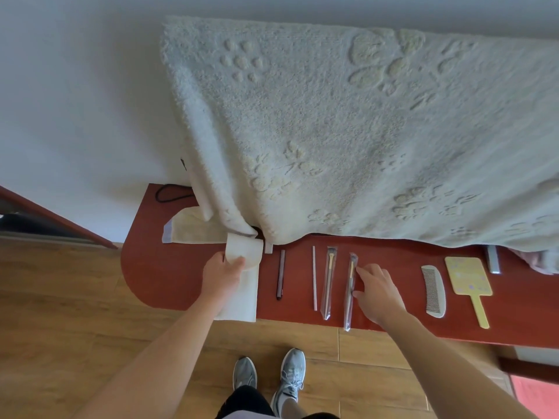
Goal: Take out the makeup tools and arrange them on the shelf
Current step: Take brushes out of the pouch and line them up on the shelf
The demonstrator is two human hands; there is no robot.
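- The cloth pouch (243, 255) is gripped at its rolled-open mouth by the left hand (222, 275). The thumb is seen on top of the fabric. The pouch lies at the left part of the red-brown shelf (169, 267), its near end hanging over the near edge.
- The right hand (378, 293) is laid against the outer sleeved brush (350, 293) with fingers spread and nearly straight. Index tip and thumb tip touch the clear sleeve; nothing is clasped.
- Four tools are set in a row, handles pointing near: a dark pencil (280, 275), a thin stick (314, 278), an inner sleeved brush (328, 282) and the outer sleeved brush at the right.
- A comb (434, 291) and a yellow hand mirror (469, 285) are placed well apart to the right.
- The far side of the shelf is overhung by a thick pale blanket (363, 131).
- The brushes are judged light and stiff, but their plastic sleeves look slick. A pinch at mid-handle is advised, away from the bristles.
- The outer brush's near tip projects past the shelf edge, so it could be knocked off easily.
- The pouch is soft and limp; its mouth has to be held open for anything left inside to be drawn out.
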